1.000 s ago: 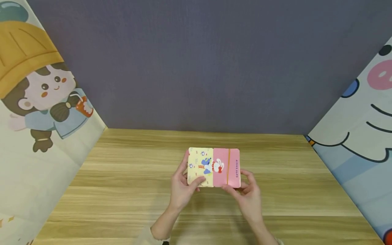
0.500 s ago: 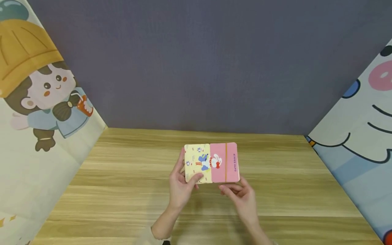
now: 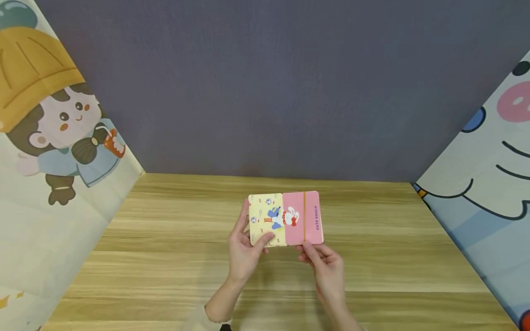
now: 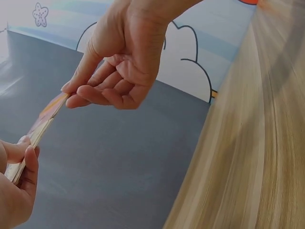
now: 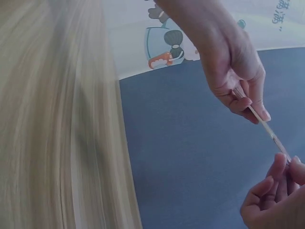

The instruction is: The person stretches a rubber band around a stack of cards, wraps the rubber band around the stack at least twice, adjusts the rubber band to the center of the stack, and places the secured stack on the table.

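A small notebook lies spread with its outer side up, one half yellow with blue and white drawings, the other pink with a white rabbit. Across the pink half runs a thin orange elastic band. My left hand grips the yellow half, thumb on top and fingers underneath. At the lower edge of the pink half, my right hand pinches beside the band's end, thumb uppermost. In the left wrist view the notebook appears edge-on, held up between both hands.
Beneath the hands is a wood-grain table. A dark grey panel rises at its back. Cartoon-printed sheets stand on both sides, the left sheet showing a child in a yellow hat.
My right hand let go of the notebook's right corner, slid left below it, then took its lower edge at the band. The notebook rose slightly and shifted left in my left hand.
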A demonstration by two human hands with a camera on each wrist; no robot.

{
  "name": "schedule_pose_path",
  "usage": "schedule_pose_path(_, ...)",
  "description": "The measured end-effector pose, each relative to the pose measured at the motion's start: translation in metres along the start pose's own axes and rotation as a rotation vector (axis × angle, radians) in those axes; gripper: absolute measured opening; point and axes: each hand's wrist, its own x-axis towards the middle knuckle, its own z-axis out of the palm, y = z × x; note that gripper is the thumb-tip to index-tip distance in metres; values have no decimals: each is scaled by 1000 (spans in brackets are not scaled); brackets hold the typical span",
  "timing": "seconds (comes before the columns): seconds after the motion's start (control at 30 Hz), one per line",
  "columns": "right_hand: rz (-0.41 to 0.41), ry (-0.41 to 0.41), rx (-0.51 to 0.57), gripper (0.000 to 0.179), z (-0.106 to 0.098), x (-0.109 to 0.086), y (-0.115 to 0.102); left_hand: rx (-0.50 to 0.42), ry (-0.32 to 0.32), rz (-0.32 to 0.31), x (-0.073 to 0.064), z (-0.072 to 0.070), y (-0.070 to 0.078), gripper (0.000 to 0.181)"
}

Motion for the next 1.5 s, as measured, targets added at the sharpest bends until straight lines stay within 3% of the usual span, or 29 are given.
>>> schedule_pose_path(0.23,126,9,21,28,4,-1,1,10,-12,-16,0,0,-1,83)
schedule_pose_path(0.43,184,-45,44,30,10,-3,1,21,-25,-50,-2,2,-1,82)
schedule_pose_path(0.57,175,-58,44,29,11,-3,1,21,-17,-50,-2,2,0,82)
schedule_pose_path(0.87,138,46,84,25,10,-4,0,-1,14,-42,2,0,2,82)
schedule_pose_path(1.07,167,94,115,22,15,-4,0,-9,23,-51,2,1,2,82)
schedule_pose_path(1.3,254,51,58,29,21,-3,2,11,-18,-60,0,7,1,82)
schedule_pose_path(1.5,239,37,38,29,14,-1,2,33,-4,-36,1,5,0,81)
